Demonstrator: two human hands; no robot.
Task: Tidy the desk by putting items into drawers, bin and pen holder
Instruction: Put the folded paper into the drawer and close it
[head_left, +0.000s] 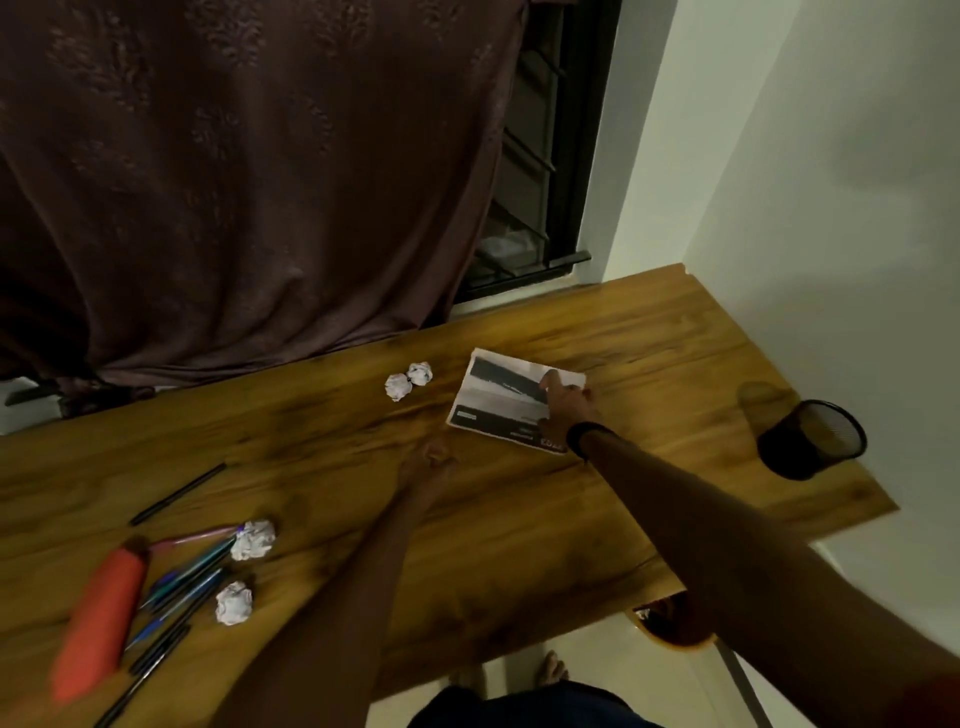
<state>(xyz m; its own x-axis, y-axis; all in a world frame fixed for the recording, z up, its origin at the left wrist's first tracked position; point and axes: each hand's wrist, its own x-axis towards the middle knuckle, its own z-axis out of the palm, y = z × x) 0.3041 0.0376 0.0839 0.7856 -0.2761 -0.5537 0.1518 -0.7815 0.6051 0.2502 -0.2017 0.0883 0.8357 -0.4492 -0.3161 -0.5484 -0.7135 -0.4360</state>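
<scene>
reaching far across the wooden desk (311, 441) with our right hand (563, 410), fingers spread flat on a glossy booklet (498, 400) lying near the back edge, not gripping it. our left hand (428, 462) hovers mid-desk, blurry, so we can't tell its fingers. crumpled paper balls (409, 381) sit just left of the booklet, a black mesh pen holder (810, 439) off right, pens (182, 577) near left.

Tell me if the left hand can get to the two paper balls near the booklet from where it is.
Probably yes. The left hand rests on bare desk, and nothing lies between it and the two paper balls; the right hand is off to the side on the booklet.
</scene>
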